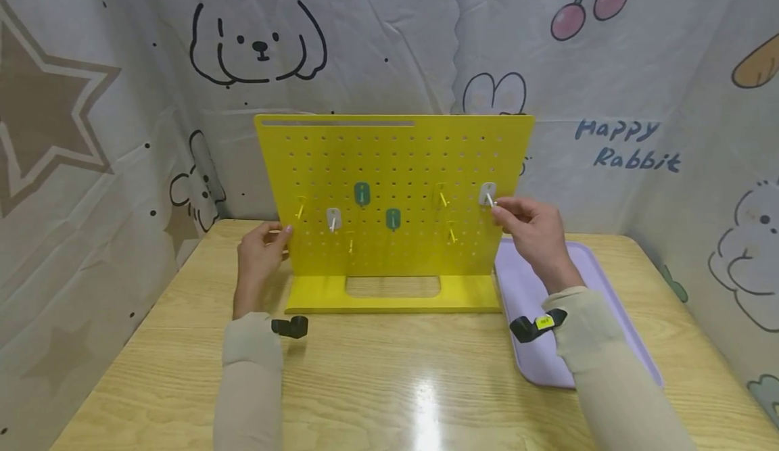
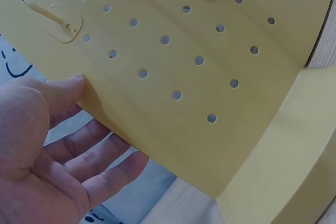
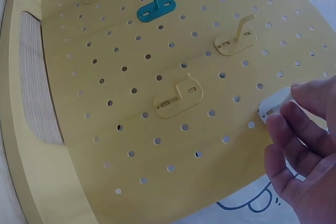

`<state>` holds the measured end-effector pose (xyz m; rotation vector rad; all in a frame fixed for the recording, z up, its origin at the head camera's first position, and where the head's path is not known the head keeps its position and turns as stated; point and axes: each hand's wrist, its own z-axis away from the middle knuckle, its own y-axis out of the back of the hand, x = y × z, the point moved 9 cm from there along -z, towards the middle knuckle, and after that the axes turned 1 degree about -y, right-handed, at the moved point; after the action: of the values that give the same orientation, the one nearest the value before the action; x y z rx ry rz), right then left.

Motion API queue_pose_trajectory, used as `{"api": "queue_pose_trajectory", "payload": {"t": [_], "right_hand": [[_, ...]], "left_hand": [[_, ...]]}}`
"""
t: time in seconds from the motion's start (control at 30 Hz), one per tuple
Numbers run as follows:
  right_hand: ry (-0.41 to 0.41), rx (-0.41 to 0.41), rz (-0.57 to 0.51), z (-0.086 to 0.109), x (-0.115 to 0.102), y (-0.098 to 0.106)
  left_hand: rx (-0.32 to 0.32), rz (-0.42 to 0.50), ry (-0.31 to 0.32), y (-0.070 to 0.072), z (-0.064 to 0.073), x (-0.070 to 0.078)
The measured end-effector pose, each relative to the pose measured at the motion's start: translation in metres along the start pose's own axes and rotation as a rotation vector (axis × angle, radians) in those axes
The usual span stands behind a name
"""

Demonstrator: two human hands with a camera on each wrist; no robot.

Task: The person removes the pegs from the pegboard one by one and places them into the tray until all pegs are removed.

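between right-hand fingers (image 1: 506,218), round-cornered white hook (image 1: 486,191), yellow pegboard (image 1: 420,262)

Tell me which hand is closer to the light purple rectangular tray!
Right. The right hand is near the far end of the tray; the left hand is across the yellow perforated board, at its left edge.

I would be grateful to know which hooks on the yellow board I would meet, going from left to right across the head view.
Far-left yellow hook, left white hook, lowest yellow hook, upper green hook, lower green hook, pair of yellow hooks (one higher, one lower), right white hook.
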<state>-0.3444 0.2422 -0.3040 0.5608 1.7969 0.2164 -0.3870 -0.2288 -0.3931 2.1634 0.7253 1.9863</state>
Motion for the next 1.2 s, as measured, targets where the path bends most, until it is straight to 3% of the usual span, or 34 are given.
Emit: {"api": "queue_pose_trajectory", "payload": {"t": [0.53, 0.77, 1.2], "right_hand": [[0.027, 0.005, -0.031, 0.0, -0.007, 0.001], [0.075, 0.02, 0.029, 0.008, -0.013, 0.015], [-0.017, 0.05, 0.218, 0.026, 0.035, 0.055]], "left_hand": [[-0.002, -0.006, 0.02, -0.001, 0.001, -0.001], [0.005, -0.008, 0.008, -0.001, 0.001, 0.002], [0.003, -0.008, 0.018, 0.0, 0.002, 0.0]]}}
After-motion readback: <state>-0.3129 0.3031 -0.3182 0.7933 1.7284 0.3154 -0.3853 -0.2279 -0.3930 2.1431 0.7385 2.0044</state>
